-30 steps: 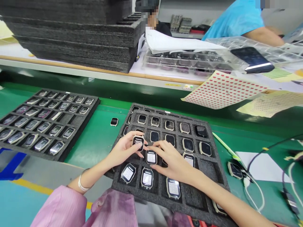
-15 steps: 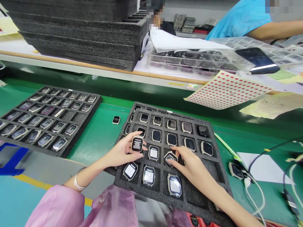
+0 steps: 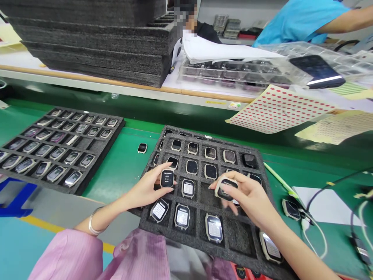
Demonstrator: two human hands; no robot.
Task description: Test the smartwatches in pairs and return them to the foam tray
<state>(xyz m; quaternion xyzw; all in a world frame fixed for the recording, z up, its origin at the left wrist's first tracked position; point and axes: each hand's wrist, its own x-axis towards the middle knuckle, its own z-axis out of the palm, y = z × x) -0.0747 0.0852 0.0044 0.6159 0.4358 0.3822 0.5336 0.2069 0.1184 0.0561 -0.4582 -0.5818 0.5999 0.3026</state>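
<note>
A black foam tray (image 3: 256, 254) with square pockets lies in front of me on the green belt, most pockets holding smartwatch bodies. My left hand (image 3: 148, 186) pinches one watch body (image 3: 167, 179) with a lit dark screen just above the tray's left side. My right hand (image 3: 247, 196) is closed round another watch body (image 3: 225, 188), lifted clear of the tray over its middle. The pocket (image 3: 208, 196) under it is bare. Watches with white lit screens (image 3: 182, 216) fill the near row.
A second foam tray (image 3: 84, 144) of watches lies at left. One loose watch (image 3: 142, 148) sits on the belt between trays. Cables and a watch on a charger (image 3: 291, 210) lie at right. Stacked foam trays (image 3: 96, 42), clear trays, a phone (image 3: 317, 70), dotted sticker sheets (image 3: 276, 111) and other people are beyond.
My right hand has picked a watch body out of a middle pocket and lifted it to the right. My left hand keeps its watch; its screen changed from white text to dark.
</note>
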